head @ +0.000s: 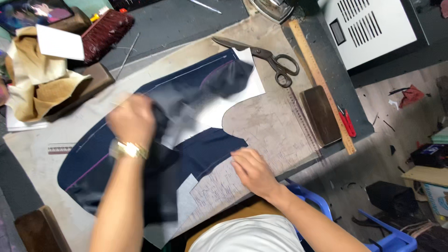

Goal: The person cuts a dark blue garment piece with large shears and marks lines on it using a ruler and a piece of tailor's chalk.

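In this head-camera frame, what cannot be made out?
- Left hand: motion-blurred; its grip on the navy fabric is unclear.
- Right hand: lies flat on the fabric's edge, fingertips partly hidden.
- Iron: cut off by the top edge.
- Ruler markings: too small.
- Scissors: clear, untouched.

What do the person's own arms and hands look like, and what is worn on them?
Both forearms are bare, with no sleeves in view and no gloves. The left hand is blurred; just behind it, on the wrist, sits a gold-coloured watch with a metal link band. The right hand wears nothing that can be seen: no ring, no band. A white shirt covers the body below.
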